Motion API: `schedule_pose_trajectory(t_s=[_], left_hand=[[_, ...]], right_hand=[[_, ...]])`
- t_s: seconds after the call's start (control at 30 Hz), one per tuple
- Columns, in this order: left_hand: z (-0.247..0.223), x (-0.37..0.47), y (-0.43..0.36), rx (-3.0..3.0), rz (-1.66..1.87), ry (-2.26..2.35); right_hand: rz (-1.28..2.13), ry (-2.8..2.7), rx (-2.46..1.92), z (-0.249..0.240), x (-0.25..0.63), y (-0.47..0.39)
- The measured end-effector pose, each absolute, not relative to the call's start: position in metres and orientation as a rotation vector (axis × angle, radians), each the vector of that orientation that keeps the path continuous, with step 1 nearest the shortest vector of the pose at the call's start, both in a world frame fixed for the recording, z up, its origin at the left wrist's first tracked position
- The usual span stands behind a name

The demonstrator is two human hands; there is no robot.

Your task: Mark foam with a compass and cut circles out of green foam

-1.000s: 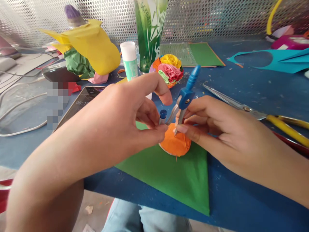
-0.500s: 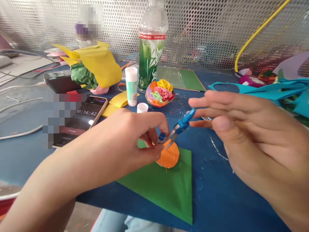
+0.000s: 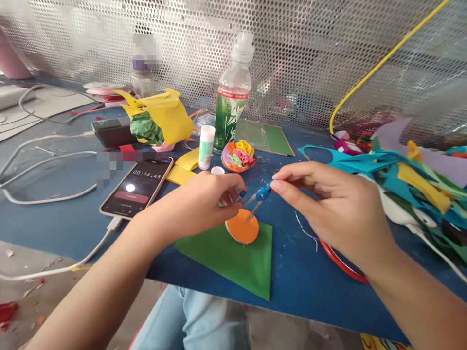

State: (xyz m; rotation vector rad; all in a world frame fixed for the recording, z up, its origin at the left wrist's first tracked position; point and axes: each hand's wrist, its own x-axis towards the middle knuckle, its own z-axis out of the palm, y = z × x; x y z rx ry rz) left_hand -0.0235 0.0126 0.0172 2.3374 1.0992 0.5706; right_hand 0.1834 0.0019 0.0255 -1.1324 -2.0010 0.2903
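A blue drawing compass (image 3: 261, 194) is tilted over an orange paper disc (image 3: 243, 228), which lies on a green paper sheet (image 3: 237, 266). The thumb and forefinger of my right hand (image 3: 328, 209) pinch the compass by its top knob. My left hand (image 3: 200, 204) is closed around the lower end of one compass leg, by its blue tip. The other metal leg points down at the orange disc. Part of the green sheet is hidden under my left hand.
Beyond my hands stand a glue stick (image 3: 206, 147), its white cap (image 3: 218, 170), a colourful paper-flower ball (image 3: 239, 156) and a green-labelled bottle (image 3: 233, 97). A phone (image 3: 138, 187) lies left; red-handled scissors (image 3: 341, 262) and coloured paper scraps (image 3: 397, 167) lie right.
My right hand, open behind the compass before, has closed on its top knob. The compass leans over more. The view has shifted, showing more of the table's right side.
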Motion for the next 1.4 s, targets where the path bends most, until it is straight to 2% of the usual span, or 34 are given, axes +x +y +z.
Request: schedule_pose_trajectory(t_s=[0.5, 0.8, 1.4], left_hand=[[-0.003, -0.01, 0.022, 2.183, 0.702, 0.871], [-0.016, -0.001, 0.026, 2.036, 0.679, 0.66], [-0.02, 0.005, 0.026, 1.917, 0.681, 0.609]], right_hand=[[0.124, -2.174, -1.208, 0.042, 0.188, -0.016], [-0.271, -2.354, -1.157, 0.045, 0.188, -0.027], [-0.629, -2.413, -1.161, 0.045, 0.175, -0.03]])
